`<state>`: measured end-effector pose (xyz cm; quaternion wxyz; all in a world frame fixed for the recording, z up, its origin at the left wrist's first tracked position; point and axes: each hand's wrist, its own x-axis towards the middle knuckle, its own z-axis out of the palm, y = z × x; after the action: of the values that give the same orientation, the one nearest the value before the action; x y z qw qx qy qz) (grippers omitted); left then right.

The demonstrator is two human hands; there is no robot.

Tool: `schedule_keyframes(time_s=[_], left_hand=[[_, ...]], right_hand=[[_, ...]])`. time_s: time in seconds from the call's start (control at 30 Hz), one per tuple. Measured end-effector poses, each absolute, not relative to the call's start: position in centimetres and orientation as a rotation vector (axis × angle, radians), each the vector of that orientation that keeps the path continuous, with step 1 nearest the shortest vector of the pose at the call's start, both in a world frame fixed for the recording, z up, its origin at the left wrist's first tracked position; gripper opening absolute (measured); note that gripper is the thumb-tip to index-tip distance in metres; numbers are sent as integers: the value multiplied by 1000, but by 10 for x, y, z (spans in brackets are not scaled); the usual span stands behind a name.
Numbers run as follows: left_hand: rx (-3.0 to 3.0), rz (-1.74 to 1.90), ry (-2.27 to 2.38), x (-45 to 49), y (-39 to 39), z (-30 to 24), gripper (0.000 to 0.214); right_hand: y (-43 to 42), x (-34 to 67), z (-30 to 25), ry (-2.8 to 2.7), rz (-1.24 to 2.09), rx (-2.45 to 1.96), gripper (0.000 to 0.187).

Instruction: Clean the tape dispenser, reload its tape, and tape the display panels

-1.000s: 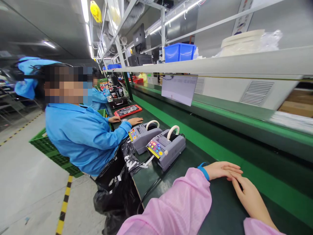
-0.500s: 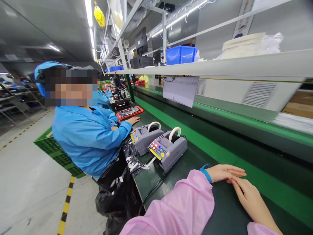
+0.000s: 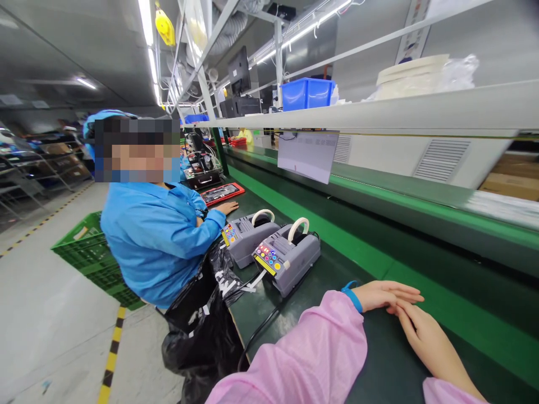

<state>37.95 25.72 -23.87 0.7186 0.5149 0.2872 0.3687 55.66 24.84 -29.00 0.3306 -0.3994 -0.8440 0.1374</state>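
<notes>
My left hand [image 3: 385, 294] lies flat on the dark green bench top [image 3: 337, 269], fingers stretched out and holding nothing. A blue band [image 3: 351, 294] circles its wrist below a pink sleeve. My right hand [image 3: 425, 339] also rests flat and empty, its fingertips touching the left hand's fingers. Nearest to my left hand is a grey tape dispenser [image 3: 286, 255] with coloured buttons, and a second grey tape dispenser [image 3: 248, 233] stands just behind it.
A co-worker in a blue coat [image 3: 155, 241] sits at the bench to my left, one hand by a red tray [image 3: 222, 193]. A black bag [image 3: 202, 325] hangs off the bench edge. Green crates [image 3: 90, 258] stand on the floor. A shelf with a blue bin [image 3: 307, 92] runs overhead.
My hands have stayed flat in place. The co-worker has shifted slightly to the right in view; the view itself has swayed a little.
</notes>
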Motion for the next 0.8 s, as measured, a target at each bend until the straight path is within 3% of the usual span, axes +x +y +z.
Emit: schedule_keyframes(time_s=[0.63,0.8], left_hand=[[1094,845,671,386,261,-247,68],[1071,864,713,384,262,-237,63]], right_hand=[[257,563,-303,-2189,362,-1043,45],[253,553,-280,-2168,351,-992,45]])
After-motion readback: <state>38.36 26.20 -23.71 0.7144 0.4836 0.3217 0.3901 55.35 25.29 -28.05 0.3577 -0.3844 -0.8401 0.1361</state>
